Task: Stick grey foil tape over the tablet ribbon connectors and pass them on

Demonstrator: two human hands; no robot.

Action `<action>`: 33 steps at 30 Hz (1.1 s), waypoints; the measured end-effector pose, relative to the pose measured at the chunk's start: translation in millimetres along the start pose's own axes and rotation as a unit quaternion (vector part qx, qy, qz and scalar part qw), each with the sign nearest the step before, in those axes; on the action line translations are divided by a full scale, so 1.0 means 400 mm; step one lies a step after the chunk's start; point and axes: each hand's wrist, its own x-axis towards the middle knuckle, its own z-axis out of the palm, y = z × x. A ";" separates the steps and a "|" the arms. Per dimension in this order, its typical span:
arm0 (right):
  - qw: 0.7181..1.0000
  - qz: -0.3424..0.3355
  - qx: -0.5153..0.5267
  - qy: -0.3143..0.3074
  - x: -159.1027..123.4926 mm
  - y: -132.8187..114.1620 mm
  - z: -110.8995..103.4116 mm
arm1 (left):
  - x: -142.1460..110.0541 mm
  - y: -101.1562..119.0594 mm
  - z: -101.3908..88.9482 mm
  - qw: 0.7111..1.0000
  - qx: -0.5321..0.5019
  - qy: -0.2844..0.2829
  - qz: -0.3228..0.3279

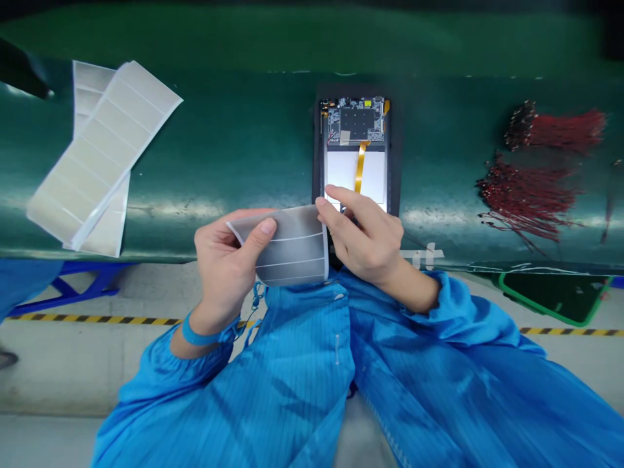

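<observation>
At the near edge of the desk (234, 143), directly in front of the person, both hands hold a grey sheet of pre-cut adhesive strips (287, 250) in the air, just clear of the green surface. The left hand (227, 260) has a closed grip on the sheet's left end, thumb pressed flat on top; the right hand (363, 237) pinches the upper right corner between thumb and forefinger, the other fingers curled loosely. In my judgement the step in hand is peeling one strip off its backing — the next move would call for a fine fingertip lift at that corner without creasing the strip. Just beyond the right hand lies an opened tablet (355, 146) in a dark frame, circuit board at the far end, an orange flex cable running down over a white panel. Far left lie spare sheets of strips (97, 156), overlapping; to the right, bundles of red wires (536, 175). The desk is glossy green matting; below its near edge show a concrete floor with yellow-black hazard tape (97, 319), a blue frame, and the person's blue smock sleeves.
</observation>
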 end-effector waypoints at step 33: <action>0.976 0.131 0.167 -0.043 0.156 -0.096 -0.086 | 0.274 -0.087 -0.167 0.960 0.270 0.023 0.076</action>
